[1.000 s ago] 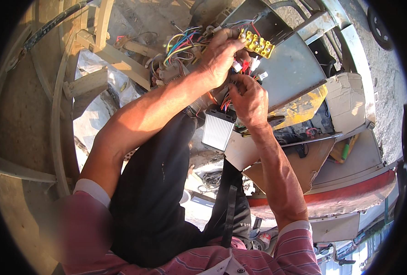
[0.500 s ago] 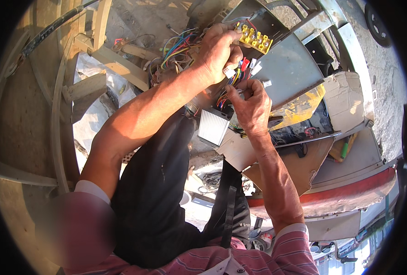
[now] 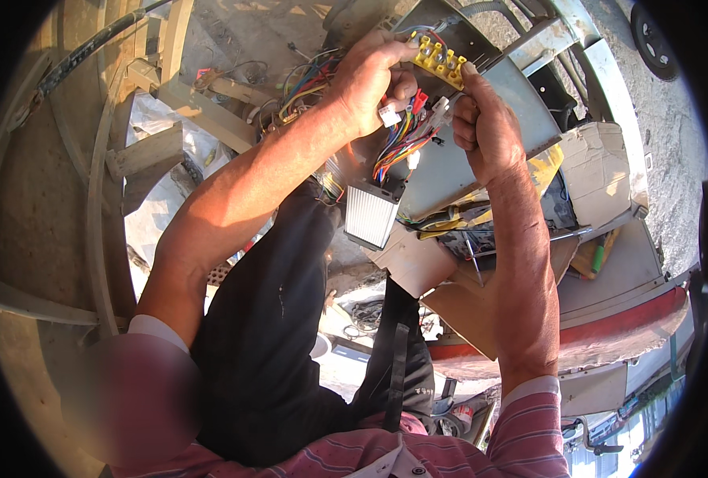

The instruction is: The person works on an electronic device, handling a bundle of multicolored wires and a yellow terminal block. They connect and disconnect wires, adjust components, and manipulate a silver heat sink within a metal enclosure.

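A yellow screw terminal block (image 3: 439,64) is stretched between my two hands, over the open end of a grey metal box (image 3: 521,103). My left hand (image 3: 370,80) pinches its left end, the other fingers curled. At its right end, my right hand (image 3: 489,123) grips with thumb and bent fingers. Below the block hangs a bundle of coloured wires (image 3: 402,143) with white and red plugs (image 3: 420,100). The wires run into a finned silver controller box (image 3: 371,217) near my knee. A white plug (image 3: 389,115) shows just under my left hand's fingers.
More loose wires (image 3: 310,88) lie left of my left hand. Wooden beams (image 3: 210,115) stand farther left. Cardboard (image 3: 601,167), a thin metal rod (image 3: 475,259) and a green-handled tool (image 3: 598,257) lie to the right. A red curved panel (image 3: 609,327) runs along the lower right.
My right hand has moved up and right from the wire bundle to the terminal block's right end. The bundle now hangs free. My left hand has kept its hold.
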`<state>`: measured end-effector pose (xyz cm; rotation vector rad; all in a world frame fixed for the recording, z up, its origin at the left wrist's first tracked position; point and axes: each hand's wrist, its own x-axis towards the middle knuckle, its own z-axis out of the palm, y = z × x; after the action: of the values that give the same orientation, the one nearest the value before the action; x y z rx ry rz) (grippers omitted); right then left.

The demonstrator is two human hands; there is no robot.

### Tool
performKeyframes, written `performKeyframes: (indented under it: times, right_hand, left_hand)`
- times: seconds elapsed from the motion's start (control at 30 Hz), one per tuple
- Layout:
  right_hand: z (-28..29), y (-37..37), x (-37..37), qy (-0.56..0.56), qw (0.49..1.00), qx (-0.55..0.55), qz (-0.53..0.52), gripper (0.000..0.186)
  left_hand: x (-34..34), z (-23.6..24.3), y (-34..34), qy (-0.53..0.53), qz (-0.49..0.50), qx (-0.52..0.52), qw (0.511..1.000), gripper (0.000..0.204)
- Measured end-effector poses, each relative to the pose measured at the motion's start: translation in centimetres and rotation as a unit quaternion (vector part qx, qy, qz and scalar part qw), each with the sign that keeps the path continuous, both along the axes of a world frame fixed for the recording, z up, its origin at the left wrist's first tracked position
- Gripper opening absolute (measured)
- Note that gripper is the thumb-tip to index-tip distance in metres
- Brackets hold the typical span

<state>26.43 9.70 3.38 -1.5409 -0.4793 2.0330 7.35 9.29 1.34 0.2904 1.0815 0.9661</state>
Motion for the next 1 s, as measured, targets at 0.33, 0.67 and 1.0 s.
performKeyframes:
  times: [0.33,0.67,1.0]
  right_hand:
    - [-1.9,0.6,-0.1,0.043,0.997,0.07,0.017,0.026]
    - [-3.1,-0.2,0.7,0.076,0.99,0.117,-0.009,0.025]
    - [-3.1,-0.2,0.7,0.096,0.99,0.1,-0.035,0.024]
  left_hand:
    - [-0.3,-1.0,-0.2,-0.029,-0.009,0.033,0.999,0.026]
    - [-1.2,2.3,-1.6,0.061,0.044,-0.017,0.997,0.042]
    - [-3.3,9.7,-2.4,0.022,0.025,0.084,0.996,0.046]
